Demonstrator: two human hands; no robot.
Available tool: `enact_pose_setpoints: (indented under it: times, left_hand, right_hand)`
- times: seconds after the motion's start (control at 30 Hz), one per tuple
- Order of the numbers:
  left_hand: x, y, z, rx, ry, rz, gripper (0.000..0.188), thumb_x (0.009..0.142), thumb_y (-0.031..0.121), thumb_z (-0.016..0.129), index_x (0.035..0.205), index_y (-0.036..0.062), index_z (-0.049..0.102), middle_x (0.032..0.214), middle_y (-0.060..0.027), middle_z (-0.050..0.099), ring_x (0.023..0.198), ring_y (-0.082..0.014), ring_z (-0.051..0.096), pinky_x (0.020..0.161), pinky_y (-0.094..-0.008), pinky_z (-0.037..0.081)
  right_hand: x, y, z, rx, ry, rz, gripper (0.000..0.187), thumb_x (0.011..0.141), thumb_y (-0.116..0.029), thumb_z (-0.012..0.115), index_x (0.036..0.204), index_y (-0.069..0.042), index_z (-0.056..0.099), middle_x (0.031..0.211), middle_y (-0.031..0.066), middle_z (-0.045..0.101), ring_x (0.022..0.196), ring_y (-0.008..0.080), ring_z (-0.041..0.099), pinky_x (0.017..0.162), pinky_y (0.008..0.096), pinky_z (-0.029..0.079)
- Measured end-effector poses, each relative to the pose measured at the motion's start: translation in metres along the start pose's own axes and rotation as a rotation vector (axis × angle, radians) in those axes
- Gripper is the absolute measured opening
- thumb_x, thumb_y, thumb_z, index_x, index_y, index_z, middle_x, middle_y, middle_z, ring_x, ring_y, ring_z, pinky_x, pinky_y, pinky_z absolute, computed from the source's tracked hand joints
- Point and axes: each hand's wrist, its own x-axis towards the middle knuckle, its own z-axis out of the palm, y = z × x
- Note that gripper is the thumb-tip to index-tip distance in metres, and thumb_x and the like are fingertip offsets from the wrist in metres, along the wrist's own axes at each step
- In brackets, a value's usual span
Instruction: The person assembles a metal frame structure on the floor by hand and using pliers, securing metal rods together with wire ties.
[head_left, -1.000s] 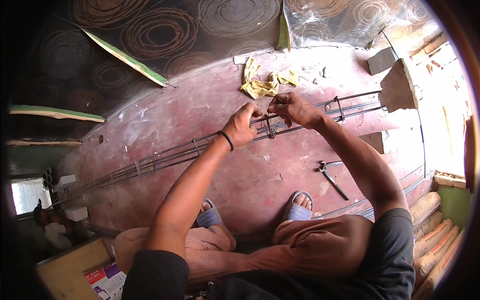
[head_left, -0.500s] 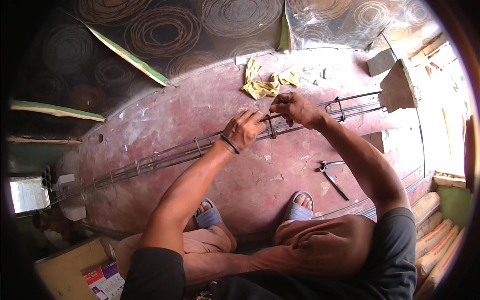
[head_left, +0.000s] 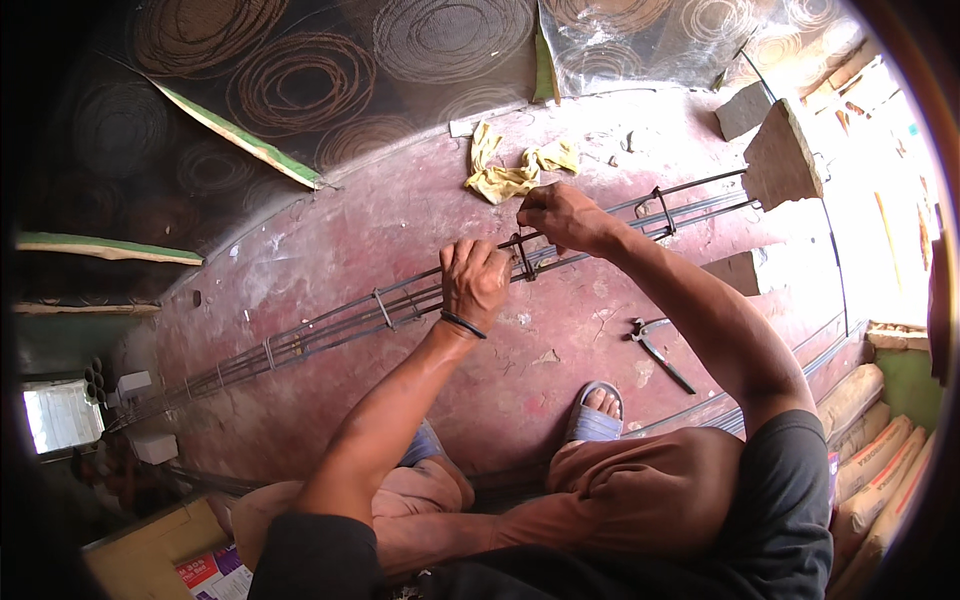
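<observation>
A long cage of steel reinforcing bars (head_left: 405, 303) runs slantwise from the lower left to the upper right, with square stirrups round it. My left hand (head_left: 476, 285) is closed over the bars, its fingers curled just left of a dark stirrup (head_left: 524, 258). At that stirrup's upper corner, my right hand (head_left: 565, 218) is closed in a pinch. Whatever sits between its fingertips is too small to make out. On the floor, right of the cage, lies a pair of pincers (head_left: 660, 355) with dark handles.
Concrete blocks (head_left: 782, 160) stand at the cage's right end. A yellow cloth (head_left: 505, 178) lies beyond my hands on the reddish floor (head_left: 380, 225). Filled sacks (head_left: 870, 475) are stacked at the lower right. A cardboard box (head_left: 160, 545) is at the lower left.
My left hand has turned more upright and shifted slightly left along the bars, its fingers curled over. My right hand stays pinched at the stirrup. The whole view has shifted a little.
</observation>
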Motion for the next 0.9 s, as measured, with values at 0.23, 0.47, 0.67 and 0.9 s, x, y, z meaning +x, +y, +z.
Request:
enact_pose_setpoints:
  times: [0.23,0.47,0.67,0.9]
  left_hand:
    - [-0.006,0.016,0.016,-0.023,0.042,-0.161,0.007,0.073,0.006,0.068,0.078,0.0077,0.064,0.078,-0.0048,0.061,0.081,-0.0243,0.056,0.077,-0.0378,0.038]
    - [-0.011,0.018,0.027,-0.145,-0.012,-0.276,0.006,0.075,0.004,0.063,0.081,0.0058,0.061,0.079,-0.0106,0.064,0.080,-0.0283,0.060,0.076,-0.0396,0.042]
    - [0.005,-0.002,0.018,-0.479,-0.176,-0.503,0.010,0.077,0.007,0.064,0.087,0.0037,0.065,0.081,-0.0129,0.067,0.077,-0.0304,0.064,0.075,-0.0397,0.047]
    - [0.041,-0.016,0.001,-0.171,-0.037,-0.301,0.014,0.076,0.015,0.070,0.081,0.0016,0.069,0.089,-0.0120,0.063,0.084,-0.0260,0.060,0.082,-0.0349,0.046]
  right_hand:
    - [-0.004,0.017,-0.004,0.069,0.019,0.020,0.025,0.091,-0.018,0.055,0.098,0.005,0.060,0.065,0.0073,0.058,0.048,0.0126,0.051,0.046,0.0286,0.044]
    - [-0.003,0.017,0.002,0.076,-0.023,0.123,0.026,0.092,-0.021,0.057,0.095,0.005,0.060,0.060,0.0034,0.052,0.050,0.0107,0.050,0.046,0.0264,0.042]
    - [0.000,0.033,0.002,0.127,-0.070,0.063,0.024,0.093,-0.022,0.056,0.095,0.001,0.061,0.066,0.0020,0.053,0.055,0.0096,0.050,0.048,0.0263,0.044]
    - [-0.014,0.021,0.001,-0.102,0.048,-0.018,0.024,0.094,-0.024,0.054,0.094,-0.001,0.060,0.073,0.0007,0.053,0.063,0.0090,0.048,0.056,0.0263,0.044]
